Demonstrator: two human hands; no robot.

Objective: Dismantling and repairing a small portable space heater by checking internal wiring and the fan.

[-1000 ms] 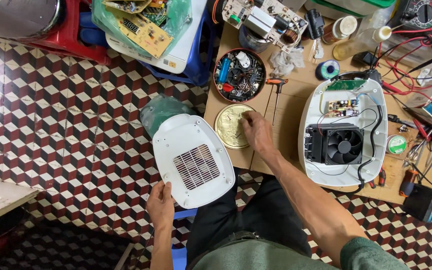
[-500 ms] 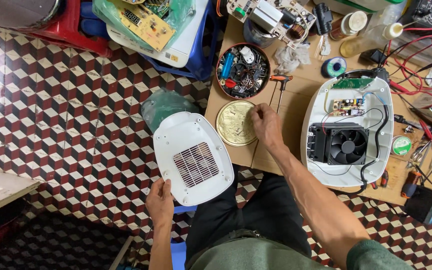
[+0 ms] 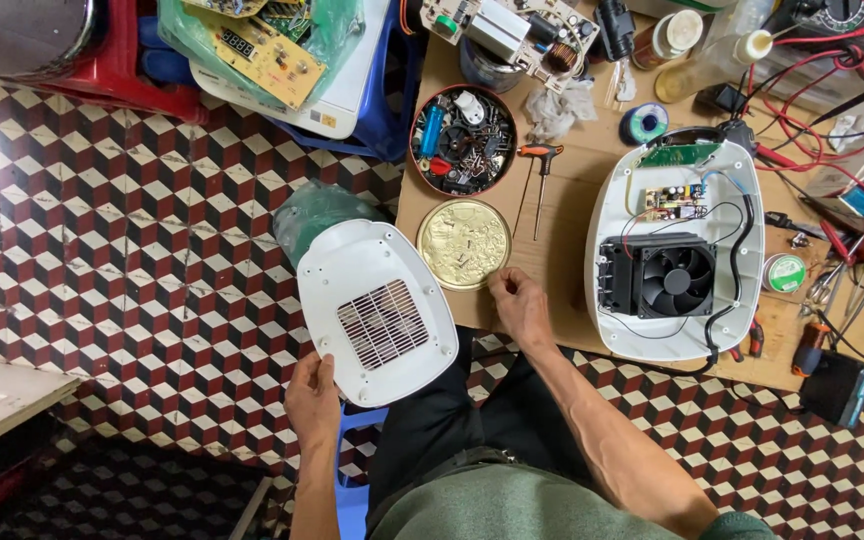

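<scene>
My left hand (image 3: 314, 400) grips the near edge of a white plastic cover (image 3: 376, 310) with a vent grille, holding it above the floor beside the low wooden table (image 3: 562, 250). My right hand (image 3: 518, 302) rests on the table with its fingers curled, just right of a round gold tin lid (image 3: 464, 243) that holds small parts. Whether the fingers pinch anything is hidden. To the right lies the opened white appliance body (image 3: 674, 262) with a black fan, a circuit board and wires showing.
A round tin of assorted parts (image 3: 463, 139), a red-handled screwdriver (image 3: 539, 170), a solder roll (image 3: 784, 272), red cables and tools crowd the table. Circuit boards in green plastic (image 3: 272, 45) sit on a blue stool at the top. The floor is patterned tile.
My right hand has drawn back from the gold lid toward the table's near edge. The white cover has shifted slightly in my left hand.
</scene>
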